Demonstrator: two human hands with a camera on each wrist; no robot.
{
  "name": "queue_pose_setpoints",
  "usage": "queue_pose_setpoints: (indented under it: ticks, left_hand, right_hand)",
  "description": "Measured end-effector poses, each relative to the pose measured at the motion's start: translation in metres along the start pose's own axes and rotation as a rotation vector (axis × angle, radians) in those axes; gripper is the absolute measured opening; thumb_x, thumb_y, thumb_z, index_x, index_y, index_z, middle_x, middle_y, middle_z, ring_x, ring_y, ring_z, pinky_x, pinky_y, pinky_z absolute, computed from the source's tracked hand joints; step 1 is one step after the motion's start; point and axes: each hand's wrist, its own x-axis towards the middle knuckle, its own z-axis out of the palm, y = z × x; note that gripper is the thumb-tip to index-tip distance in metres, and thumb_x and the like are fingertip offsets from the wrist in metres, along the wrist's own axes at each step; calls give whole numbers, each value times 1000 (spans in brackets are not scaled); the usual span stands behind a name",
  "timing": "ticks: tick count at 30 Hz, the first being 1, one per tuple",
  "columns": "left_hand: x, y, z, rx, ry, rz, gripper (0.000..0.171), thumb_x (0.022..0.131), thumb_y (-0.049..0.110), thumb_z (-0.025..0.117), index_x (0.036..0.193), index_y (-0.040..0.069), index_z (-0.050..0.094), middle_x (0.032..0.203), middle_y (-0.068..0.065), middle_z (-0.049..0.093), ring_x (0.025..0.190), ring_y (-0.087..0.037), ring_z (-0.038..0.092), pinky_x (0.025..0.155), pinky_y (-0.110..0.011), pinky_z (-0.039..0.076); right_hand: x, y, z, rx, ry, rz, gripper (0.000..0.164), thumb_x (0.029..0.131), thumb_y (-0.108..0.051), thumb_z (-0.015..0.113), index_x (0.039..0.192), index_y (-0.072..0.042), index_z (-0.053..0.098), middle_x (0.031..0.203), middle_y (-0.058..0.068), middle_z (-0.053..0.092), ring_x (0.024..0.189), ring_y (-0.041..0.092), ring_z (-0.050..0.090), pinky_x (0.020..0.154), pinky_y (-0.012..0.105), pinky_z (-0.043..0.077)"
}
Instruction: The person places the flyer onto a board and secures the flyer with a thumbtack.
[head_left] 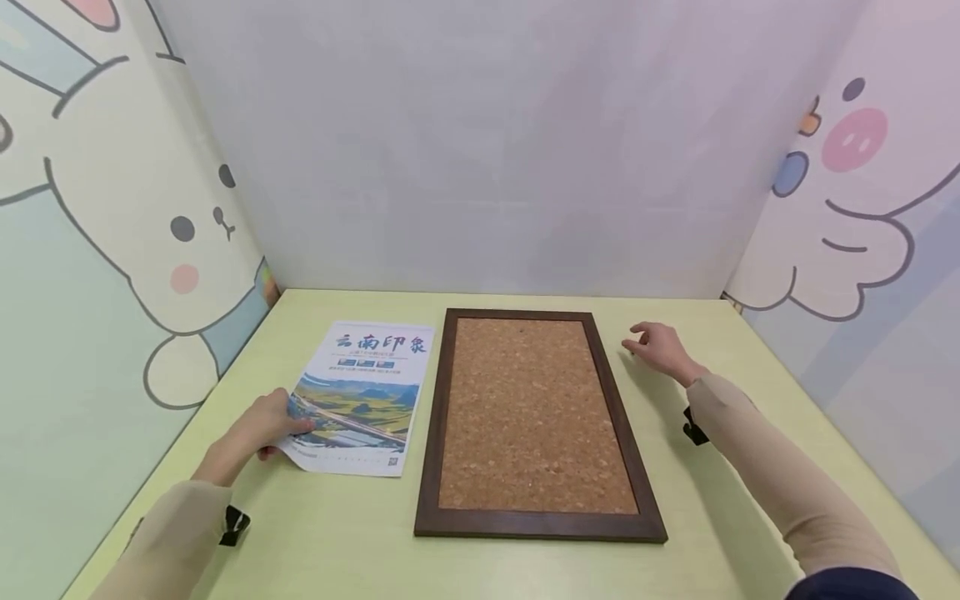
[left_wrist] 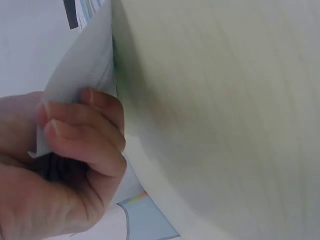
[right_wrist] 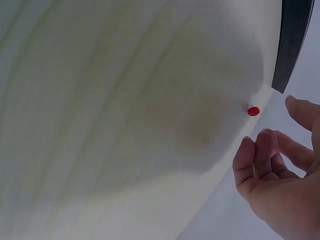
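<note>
My left hand (head_left: 258,421) pinches the lower left edge of a printed landscape poster (head_left: 367,404), thumb on top and fingers underneath. The left wrist view shows the white back of the paper (left_wrist: 82,55) bent upward against those fingers. Right of the poster a cork board (head_left: 532,417) in a dark brown frame lies flat on the table. Beyond the board's right side, my right hand (head_left: 663,348) hovers low with loosely bent fingers and nothing in them. Close by its fingertips a red pushpin (right_wrist: 253,110) sits on the tabletop; it does not show in the head view.
The pale yellow-green table (head_left: 360,542) runs back to a plain light wall (head_left: 480,167). Side panels with a cartoon rabbit (head_left: 150,208) and a cartoon pig (head_left: 862,200) enclose it left and right. A strip of table separates the poster from the board.
</note>
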Motion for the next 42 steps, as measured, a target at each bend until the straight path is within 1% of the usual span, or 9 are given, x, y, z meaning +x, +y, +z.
queue_pose_setpoints:
  ticks: [5,8,11,17,21,24,28,33,42]
  left_hand:
    - [0,0,-3,-9,19,27,26,96,16,54,89,-8,50,55,-9,56,33,-10,45,36,-26,42]
    - [1,-1,-4,-21,53,33,28,100,15,45,87,-9,50,55,-9,54,33,-10,46,36,-27,44]
    - [2,-3,-3,-40,77,32,30,101,15,41,87,-9,51,54,-8,53,32,-9,45,36,-27,44]
    - [4,-11,-3,-122,93,45,32,103,17,38,90,-9,52,51,-4,51,31,-8,42,35,-28,42]
    - [6,-16,-5,-203,85,49,34,104,18,35,98,-11,52,49,0,50,33,-7,40,35,-28,39]
    - [5,-17,-6,-260,83,51,38,105,20,33,107,-13,51,51,1,53,34,-7,40,36,-28,37]
    - [3,-17,-7,-332,91,53,42,106,22,31,115,-14,49,58,2,59,37,-8,41,37,-27,37]
    - [1,-14,-7,-409,96,65,46,106,26,31,121,-15,47,63,4,62,39,-8,43,38,-27,37]
    - [3,-1,-3,-516,136,91,50,106,30,32,127,-14,44,68,5,66,39,-8,44,37,-28,37]
  right_hand:
    - [-3,9,1,27,-59,66,45,95,-24,61,120,13,58,105,32,64,88,37,63,73,44,52]
    - [-2,12,2,37,-79,76,44,94,-25,62,117,11,60,107,31,65,92,38,64,74,43,53]
    - [-2,13,2,55,-90,71,42,93,-24,63,115,11,61,104,30,65,86,34,64,69,38,53]
    - [-2,12,3,77,-97,100,32,91,-22,66,104,8,65,94,22,67,72,19,59,60,28,47]
    - [-2,12,4,85,-93,115,27,90,-20,67,98,6,65,87,17,66,67,16,55,59,28,45]
    - [-3,12,5,89,-83,121,27,90,-20,67,97,6,65,86,17,66,67,15,55,59,28,45]
    - [-2,12,6,88,-76,116,26,90,-18,67,97,6,66,87,18,67,67,15,56,59,28,46]
    - [0,13,6,69,-60,103,22,90,-16,67,94,6,67,87,18,68,68,14,56,59,26,45]
    - [0,13,6,59,-43,91,18,88,-13,67,92,6,68,86,18,68,69,15,55,61,26,43]
